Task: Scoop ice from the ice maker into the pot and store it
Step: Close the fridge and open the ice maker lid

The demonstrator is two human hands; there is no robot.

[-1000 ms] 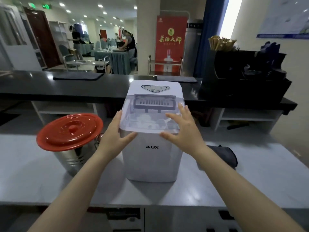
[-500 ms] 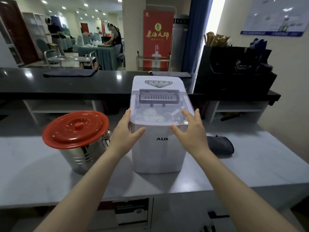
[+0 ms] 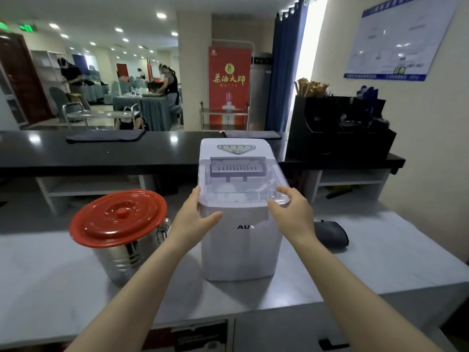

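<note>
With fingers spread wide and holding nothing, the left hand (image 3: 194,219) and right hand (image 3: 291,214) touch the front top corners of the white plastic box ice maker (image 3: 241,252), beside the shiny steel pot (image 3: 119,257) with its round red lid (image 3: 118,217).

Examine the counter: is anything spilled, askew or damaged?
Nothing stands out. The ice maker stands upright, the red lid sits on the pot, the left hand and right hand touch front corners of the clear lid.
</note>
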